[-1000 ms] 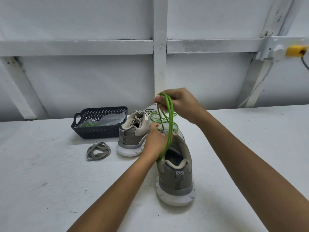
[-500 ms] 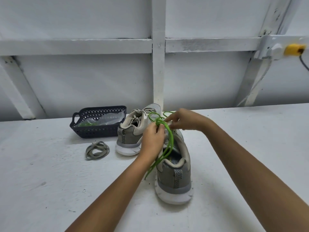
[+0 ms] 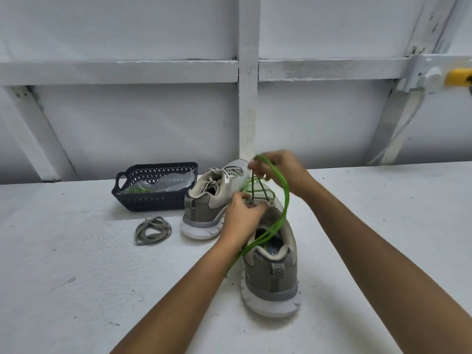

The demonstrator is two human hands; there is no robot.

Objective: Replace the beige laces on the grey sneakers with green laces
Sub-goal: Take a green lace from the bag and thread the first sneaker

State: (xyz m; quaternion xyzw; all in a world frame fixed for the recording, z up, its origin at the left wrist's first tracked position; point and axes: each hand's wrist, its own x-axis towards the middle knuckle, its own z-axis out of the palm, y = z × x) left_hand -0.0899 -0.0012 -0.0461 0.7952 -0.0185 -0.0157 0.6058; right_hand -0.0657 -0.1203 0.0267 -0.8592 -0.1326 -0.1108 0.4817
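A white-painted wall with timber framing [image 3: 127, 123] backs a white, rough-painted bench [image 3: 76, 277]. Under the left hand [image 3: 242, 213] a grey mesh sneaker with a white sole [image 3: 270, 264] stands heel toward the person. Its twin, a grey sneaker with beige laces in place [image 3: 209, 200], stands just left of that hand. Beyond the twin, further left, is a dark blue perforated plastic basket [image 3: 155, 198].

The right hand [image 3: 278, 169], raised above and beyond the left, grips a bundle of loops of a long, round-corded, bright green lace [image 3: 285, 200]. The left hand's fingers are curled at the near sneaker's eyelets and seem to pinch the green lace there. Left of that hand and nearer the person lies a coiled flat beige lace [image 3: 152, 230].

The slack is the main worry. It sweeps down past the collar, crosses the shoe's opening and trails under the left wrist, so a hard upward pull could snag it on the heel or tighten the loops into a knot. The same pull could tip the sneaker if the left hand's hold is light. Bunched strands could also leave the two ends uneven, or let an eyelet be missed.
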